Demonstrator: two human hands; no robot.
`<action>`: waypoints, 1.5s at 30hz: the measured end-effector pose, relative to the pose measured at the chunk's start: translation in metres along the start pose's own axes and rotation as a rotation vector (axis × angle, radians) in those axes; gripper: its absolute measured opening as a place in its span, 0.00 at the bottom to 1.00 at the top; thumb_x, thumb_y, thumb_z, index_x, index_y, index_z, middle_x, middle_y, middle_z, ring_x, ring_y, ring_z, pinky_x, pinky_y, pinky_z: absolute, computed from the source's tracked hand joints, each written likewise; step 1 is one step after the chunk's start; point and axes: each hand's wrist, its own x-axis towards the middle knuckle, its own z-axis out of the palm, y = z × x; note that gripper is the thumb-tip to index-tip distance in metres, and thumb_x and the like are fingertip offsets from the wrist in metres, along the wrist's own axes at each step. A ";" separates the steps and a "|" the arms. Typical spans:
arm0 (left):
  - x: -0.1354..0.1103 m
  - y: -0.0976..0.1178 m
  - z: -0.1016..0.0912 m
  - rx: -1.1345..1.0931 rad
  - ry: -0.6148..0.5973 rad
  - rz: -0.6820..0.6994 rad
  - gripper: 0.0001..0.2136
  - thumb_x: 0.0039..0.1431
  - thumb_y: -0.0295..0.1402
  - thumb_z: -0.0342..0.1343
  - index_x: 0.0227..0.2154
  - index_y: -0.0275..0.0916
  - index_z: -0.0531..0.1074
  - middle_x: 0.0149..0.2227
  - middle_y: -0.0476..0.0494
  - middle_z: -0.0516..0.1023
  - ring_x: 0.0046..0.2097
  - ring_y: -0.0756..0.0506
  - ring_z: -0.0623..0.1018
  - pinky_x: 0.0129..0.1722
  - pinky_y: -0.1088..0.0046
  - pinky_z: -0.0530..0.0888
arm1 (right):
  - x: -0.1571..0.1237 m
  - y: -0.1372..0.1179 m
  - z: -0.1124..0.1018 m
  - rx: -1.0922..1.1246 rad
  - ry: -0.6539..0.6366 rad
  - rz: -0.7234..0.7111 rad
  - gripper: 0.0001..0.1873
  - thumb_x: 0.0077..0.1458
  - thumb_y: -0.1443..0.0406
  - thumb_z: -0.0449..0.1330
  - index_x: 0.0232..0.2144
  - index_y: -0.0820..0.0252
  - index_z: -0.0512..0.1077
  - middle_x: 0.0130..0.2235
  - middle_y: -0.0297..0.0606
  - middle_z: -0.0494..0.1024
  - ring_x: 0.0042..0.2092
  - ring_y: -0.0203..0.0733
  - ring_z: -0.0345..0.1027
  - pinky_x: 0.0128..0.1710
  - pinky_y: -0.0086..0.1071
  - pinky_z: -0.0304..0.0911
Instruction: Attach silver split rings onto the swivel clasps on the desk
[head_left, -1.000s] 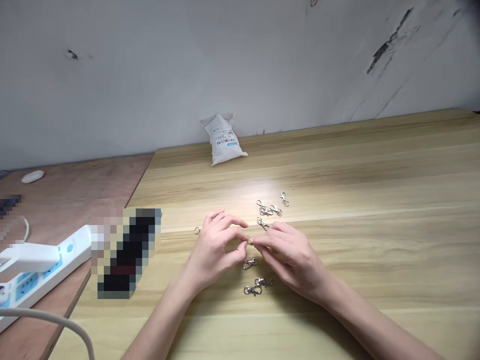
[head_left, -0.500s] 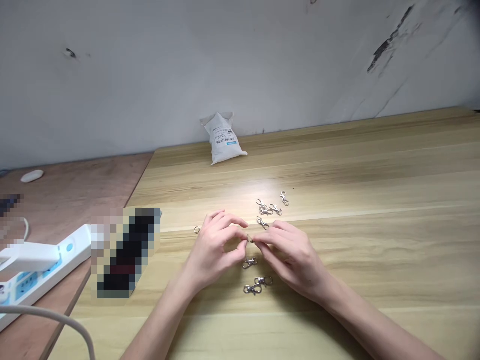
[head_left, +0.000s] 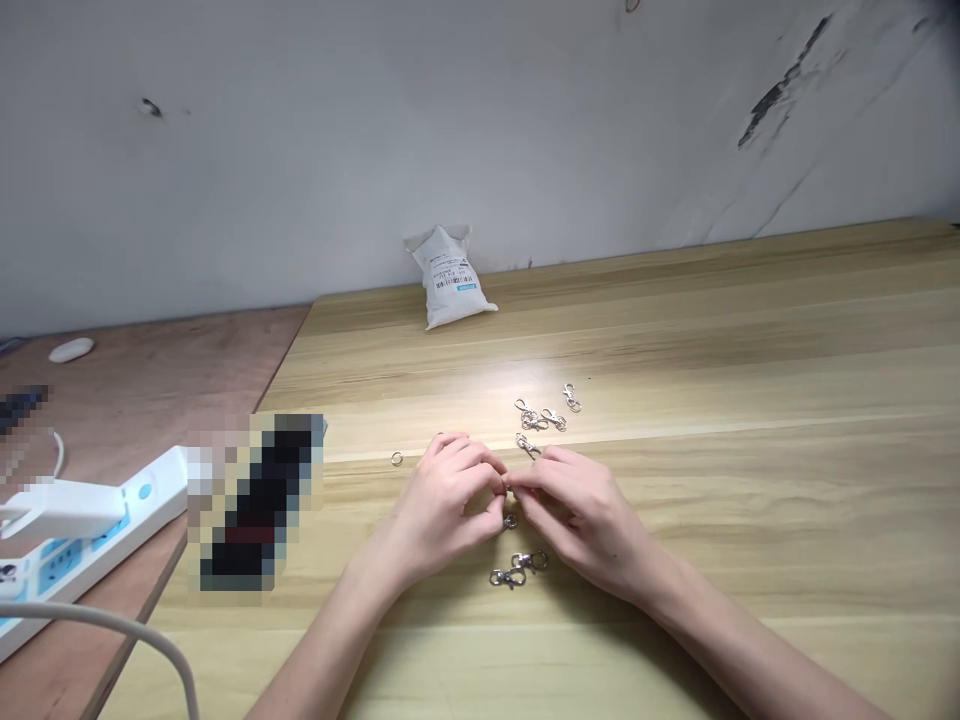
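My left hand (head_left: pixel 457 495) and my right hand (head_left: pixel 585 510) meet fingertip to fingertip above the table. Both pinch a small metal ring (head_left: pixel 508 489), mostly covered by the fingers. Just below them a silver swivel clasp (head_left: pixel 511 521) lies partly hidden behind my left thumb. Closer to me rest two more swivel clasps, one (head_left: pixel 529 561) touching or nearly touching the other (head_left: pixel 507 577). Beyond my right hand are several clasps with rings, among them a single clasp (head_left: pixel 527 446) near its fingers. A loose ring (head_left: pixel 397 459) lies left of my left hand.
A white packet with a printed label (head_left: pixel 454 285) stands at the back by the wall. On the left are a pixelated dark object (head_left: pixel 262 505), a white power strip (head_left: pixel 154 490) with a plug, and a grey cable (head_left: pixel 142 625). The wooden table (head_left: pixel 750 400) extends to the right.
My left fingers have closed in toward my right fingertips, covering more of the ring and the clasp beneath. The view has shifted slightly; the other things stay in place.
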 end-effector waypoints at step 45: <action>0.002 0.000 -0.001 0.013 -0.020 -0.021 0.03 0.56 0.25 0.55 0.30 0.39 0.69 0.37 0.49 0.78 0.41 0.47 0.75 0.48 0.64 0.66 | 0.001 -0.002 -0.001 0.063 -0.060 0.061 0.10 0.61 0.71 0.52 0.35 0.61 0.73 0.24 0.33 0.71 0.27 0.35 0.60 0.29 0.31 0.55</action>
